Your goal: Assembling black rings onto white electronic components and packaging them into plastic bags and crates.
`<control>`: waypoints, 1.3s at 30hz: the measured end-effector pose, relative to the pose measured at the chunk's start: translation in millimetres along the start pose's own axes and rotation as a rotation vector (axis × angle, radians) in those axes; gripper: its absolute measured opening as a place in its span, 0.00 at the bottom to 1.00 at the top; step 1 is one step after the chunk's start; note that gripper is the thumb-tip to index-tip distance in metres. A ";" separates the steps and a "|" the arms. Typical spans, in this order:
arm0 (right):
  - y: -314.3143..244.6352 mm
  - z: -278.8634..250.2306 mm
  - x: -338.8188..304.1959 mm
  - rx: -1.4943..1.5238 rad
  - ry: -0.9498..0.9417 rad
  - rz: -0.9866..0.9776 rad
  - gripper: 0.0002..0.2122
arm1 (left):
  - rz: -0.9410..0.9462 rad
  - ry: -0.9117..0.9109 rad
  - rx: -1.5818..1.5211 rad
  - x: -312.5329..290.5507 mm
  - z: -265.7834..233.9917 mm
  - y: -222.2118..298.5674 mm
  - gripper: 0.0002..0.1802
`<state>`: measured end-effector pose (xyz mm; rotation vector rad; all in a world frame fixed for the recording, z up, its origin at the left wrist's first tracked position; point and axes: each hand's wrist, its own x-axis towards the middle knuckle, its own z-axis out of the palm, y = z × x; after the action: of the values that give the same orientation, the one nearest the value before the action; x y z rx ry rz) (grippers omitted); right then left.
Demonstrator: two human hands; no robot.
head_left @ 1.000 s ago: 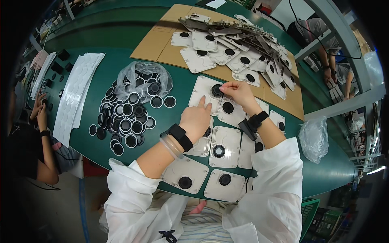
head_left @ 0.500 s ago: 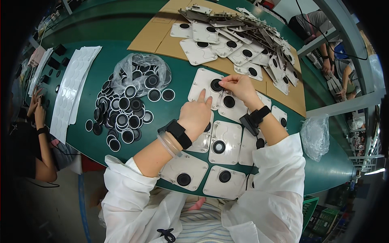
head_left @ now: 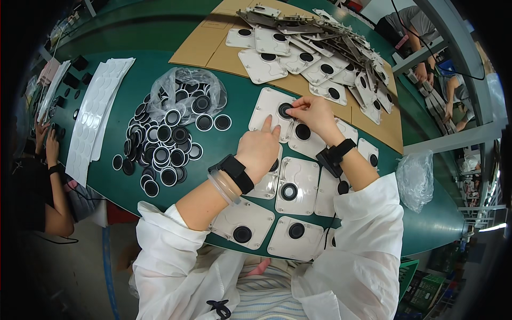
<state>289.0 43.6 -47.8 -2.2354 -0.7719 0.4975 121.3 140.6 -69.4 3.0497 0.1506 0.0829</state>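
A white plastic cover plate [head_left: 263, 104] lies at the far end of the laid-out plates, with a round black ring [head_left: 285, 110] on it. My right hand [head_left: 316, 115] pinches the edge of this ring between thumb and fingertips. My left hand [head_left: 257, 153] rests its stretched fingers on the same plate, just left of the ring, and holds nothing. Below my hands lie several similar plates. One plate [head_left: 302, 178] has a pale-centred ring, while the front-left plate [head_left: 226, 221] carries a black one. Parts of the plates under my arms are hidden.
Loose black rings with white rims [head_left: 161, 155] are heaped at left, spilling from a clear plastic bag [head_left: 213, 88]. White sticker sheets [head_left: 98, 109] lie farther left. Stacked plates [head_left: 320, 64] cover cardboard [head_left: 213, 53] at the back. Another bag [head_left: 415, 181] is at right; co-workers sit both sides.
My hands hold nearly the same places; the right fingers stay on the ring. The view shifts slightly. Co-workers' hands at left and right have moved a little.
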 end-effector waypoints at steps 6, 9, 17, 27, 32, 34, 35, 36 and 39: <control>-10.0 4.5 -6.9 -0.231 0.061 -0.119 0.13 | -0.029 -0.043 -0.028 7.9 -2.0 6.2 0.26; -11.5 4.3 -2.1 -0.315 0.033 -0.072 0.14 | 0.014 -0.096 -0.030 18.2 -11.0 1.8 0.26; -1.5 -12.8 14.6 -0.318 0.050 -0.072 0.20 | 0.169 -0.140 -0.024 33.0 -25.0 -11.1 0.22; 35.4 -9.7 27.8 -0.379 0.024 -0.169 0.16 | -0.037 0.054 -0.357 67.0 10.1 3.7 0.10; 14.9 -8.0 30.0 -0.299 -0.021 -0.077 0.12 | -0.101 0.178 -0.361 61.8 17.1 8.0 0.16; 12.8 -5.4 26.8 -0.340 -0.008 -0.056 0.11 | -0.097 0.199 -0.351 59.5 23.7 13.5 0.18; 20.3 -5.3 21.8 -0.389 0.003 -0.101 0.11 | -0.113 0.217 -0.362 57.0 27.5 18.8 0.18; 22.5 -4.4 23.3 -0.435 0.021 -0.155 0.11 | -0.128 0.243 -0.364 57.6 27.3 16.7 0.18; 16.6 -10.6 40.0 -0.436 -0.005 -0.181 0.11 | -0.129 0.219 -0.352 69.1 20.3 6.9 0.18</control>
<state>331.0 54.9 -57.5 -2.5230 -1.1631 0.2636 191.8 139.1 -85.5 2.6662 0.3114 0.3904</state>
